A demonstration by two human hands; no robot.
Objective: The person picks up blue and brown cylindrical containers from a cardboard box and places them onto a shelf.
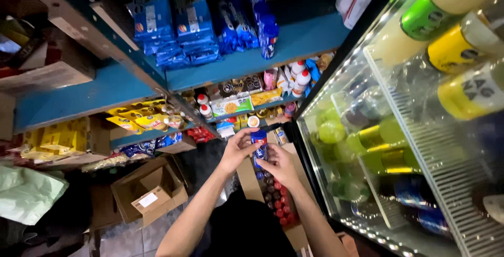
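Both hands met low at the middle of the view, over a cardboard box (294, 233) of bottles with red and dark caps (277, 204); the left hand (237, 152) curled its fingers round the upper part of a small blue bottle (259, 149) with a red cap, thumb and fingers pinching near the top; the right hand (281, 165) cupped the same bottle from below and the side, fingers wrapped about it; the bottle stood roughly upright between them, just above the box. To the right stood a lit glass-door fridge (420, 131) holding green and yellow bottles; to the left, blue shelves (294, 42) carried blue packets (173, 15), yellow packets (131, 118) and white bottles with red caps (300, 78); an open empty carton (149, 194) lay on the floor.
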